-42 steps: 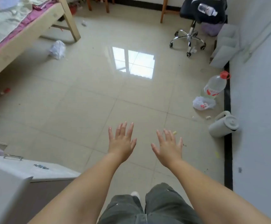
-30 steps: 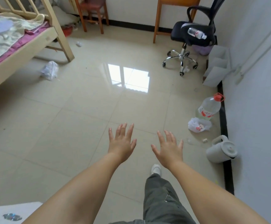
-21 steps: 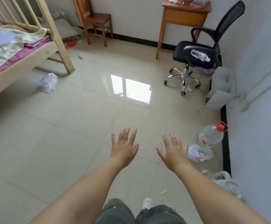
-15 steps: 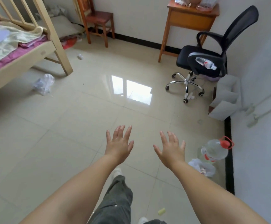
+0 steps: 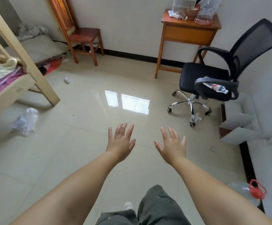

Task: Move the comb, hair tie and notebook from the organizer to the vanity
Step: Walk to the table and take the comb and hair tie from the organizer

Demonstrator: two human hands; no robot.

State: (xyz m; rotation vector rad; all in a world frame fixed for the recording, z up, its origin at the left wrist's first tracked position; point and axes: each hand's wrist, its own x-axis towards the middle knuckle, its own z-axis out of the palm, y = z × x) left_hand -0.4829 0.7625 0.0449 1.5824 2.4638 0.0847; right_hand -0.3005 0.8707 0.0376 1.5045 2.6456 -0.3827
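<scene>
My left hand (image 5: 120, 140) and my right hand (image 5: 172, 146) are stretched out in front of me over the tiled floor, palms down, fingers spread, holding nothing. No comb, hair tie or notebook shows in the head view. A small wooden table (image 5: 189, 30) stands against the far wall with clear containers and bags on top; I cannot tell what they hold.
A black office chair (image 5: 213, 78) with a bottle on its seat stands right of centre. A white shelf unit (image 5: 236, 122) lies by the right wall. A bed frame (image 5: 23, 62) is at left, a wooden chair (image 5: 83, 34) at the back, a crumpled plastic bag (image 5: 25, 121) on the floor.
The view has lifted and moved forward across the room; the white furniture at lower left dropped out of view and the wooden table came in. Both hands stay open and spread.
</scene>
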